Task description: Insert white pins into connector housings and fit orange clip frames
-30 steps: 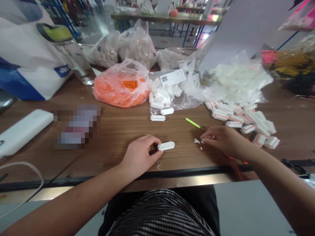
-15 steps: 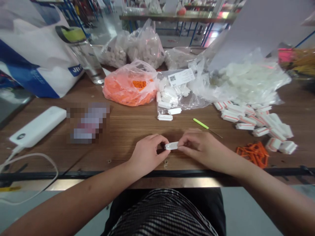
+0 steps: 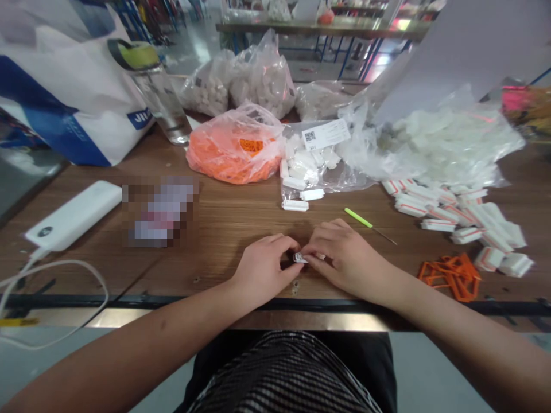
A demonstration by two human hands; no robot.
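Note:
Between my hands, just above the table's front part, is a small white plastic connector housing [image 3: 300, 258]. My left hand [image 3: 263, 268] pinches its left end between thumb and forefinger. The fingers of my right hand [image 3: 342, 258] are closed on it from the other side and cover most of it. Beyond my right hand lies a thin pick with a yellow-green handle [image 3: 358, 218]. Orange plastic strips [image 3: 451, 276] form a small heap to the right of my right forearm. Two loose white pieces [image 3: 295, 205] lie farther back, in front of an open clear bag.
White pieces with orange strips [image 3: 462, 215] are piled at the right. Behind stand an orange-filled bag [image 3: 235, 146], clear bags of white parts [image 3: 262, 80] and a water bottle [image 3: 161, 103]. A white power bank [image 3: 74, 215] with its cable and a blurred-out item [image 3: 163, 212] lie at the left.
My right hand has slid left along the white housing, closer to my left hand, and covers more of it. The whole view has shifted slightly.

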